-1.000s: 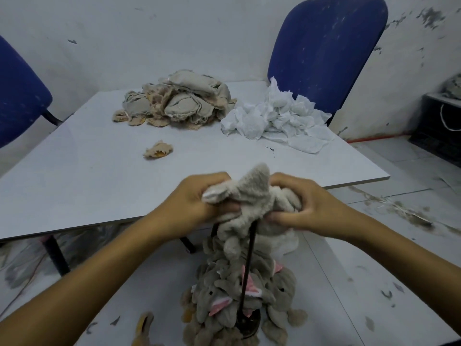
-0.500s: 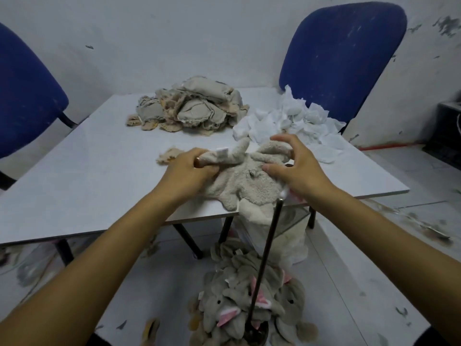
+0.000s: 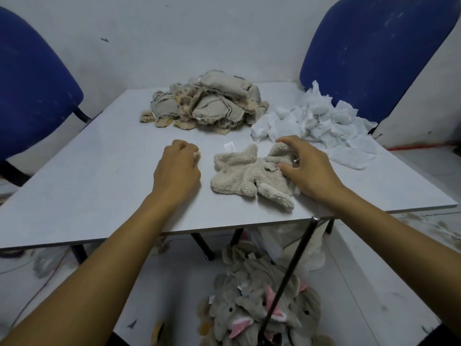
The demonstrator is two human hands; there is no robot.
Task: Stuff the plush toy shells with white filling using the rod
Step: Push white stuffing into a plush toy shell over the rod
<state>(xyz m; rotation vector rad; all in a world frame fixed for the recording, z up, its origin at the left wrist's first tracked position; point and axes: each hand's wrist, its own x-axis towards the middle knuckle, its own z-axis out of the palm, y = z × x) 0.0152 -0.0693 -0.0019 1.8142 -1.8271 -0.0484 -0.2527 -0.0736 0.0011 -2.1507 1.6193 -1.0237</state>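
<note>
We have the cream plush shell (image 3: 245,177) lying flat on the table (image 3: 99,171), just right of centre in the frame, its long axis running from the upper right, where our right hand (image 3: 308,168) covers one end, down toward the lower left and the near table edge. Our right hand is the nearer one by far: it rests on the shell's right end with thumb and fingers curled round a fold of the fabric, so we judge it to be gripping the shell there. Our left hand (image 3: 178,168) sits just left of the shell, apart from it, fingers curled over a small tan scrap (image 3: 197,154) at its fingertips; whether it pinches that scrap or only covers it we cannot tell. The white filling (image 3: 324,126) is heaped in the upper right, just beyond our right hand, so that hand has the short reach to it. The rod (image 3: 291,270) stands slanted below the table edge in the lower right of the frame, its top just under the shell and its foot among the grey plush toys (image 3: 252,318) on the floor. The pile of empty shells (image 3: 207,103) lies at upper centre, well apart.
</note>
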